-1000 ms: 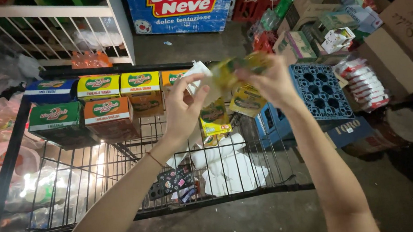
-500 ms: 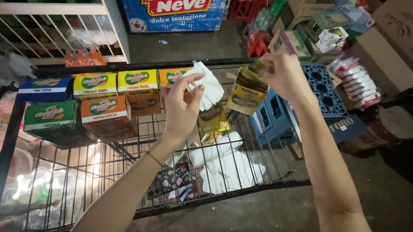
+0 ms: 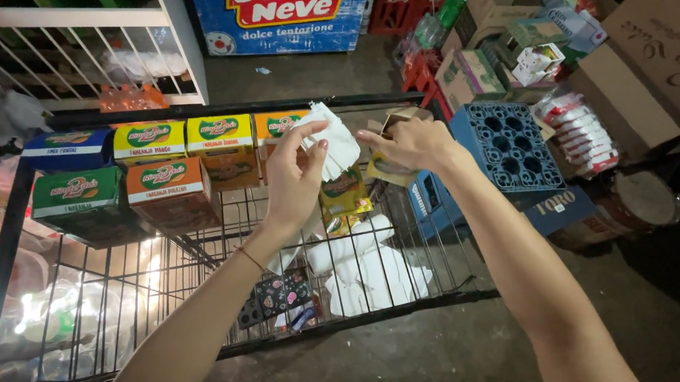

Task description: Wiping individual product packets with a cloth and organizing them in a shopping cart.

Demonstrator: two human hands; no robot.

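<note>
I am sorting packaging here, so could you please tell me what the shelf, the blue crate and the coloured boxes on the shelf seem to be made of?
Shelf: thin dark wire grid, probably coated metal. Blue crate: likely moulded plastic, with round holes and an even matte colour. Coloured boxes: apparently printed cardboard, with sharp folded edges and a slight sheen.

Both hands (sachets (image 3: pixel 346 192) pinched) above wire rack (image 3: pixel 200 267)
</note>
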